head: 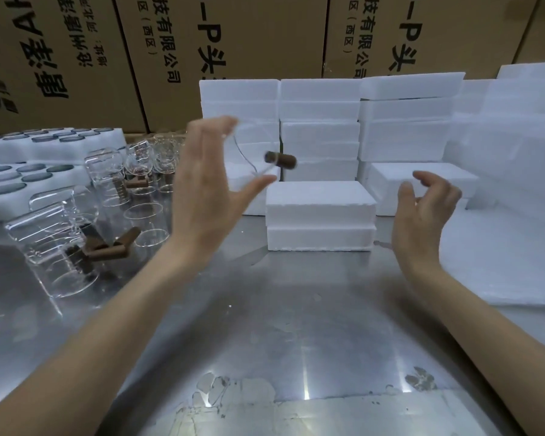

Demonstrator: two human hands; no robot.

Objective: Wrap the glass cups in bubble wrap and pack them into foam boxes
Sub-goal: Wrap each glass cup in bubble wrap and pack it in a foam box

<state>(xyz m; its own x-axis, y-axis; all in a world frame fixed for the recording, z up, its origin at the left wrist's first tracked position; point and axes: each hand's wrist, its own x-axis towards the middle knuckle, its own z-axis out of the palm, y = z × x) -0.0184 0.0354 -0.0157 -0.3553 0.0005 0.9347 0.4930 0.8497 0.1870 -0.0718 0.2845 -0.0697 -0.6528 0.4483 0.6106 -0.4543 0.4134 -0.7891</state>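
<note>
My left hand (pixel 202 190) is raised over the metal table (pixel 265 325) and holds a clear glass cup (pixel 249 152) between thumb and fingertips. The cup is blurred, and its brown handle (pixel 281 160) points right. My right hand (pixel 422 212) hovers to the right with loosely curled fingers and holds nothing. Between and beyond the hands stand two stacked closed white foam boxes (pixel 321 215). Several more glass cups with brown handles (pixel 57 237) stand and lie at the left of the table. A pile of white wrap sheets (pixel 501 262) lies at the right.
Tall stacks of white foam boxes (pixel 320 127) line the back of the table. Behind them stand printed cardboard cartons (pixel 76 58). White foam trays holding round dark lids (pixel 19 174) sit at the far left.
</note>
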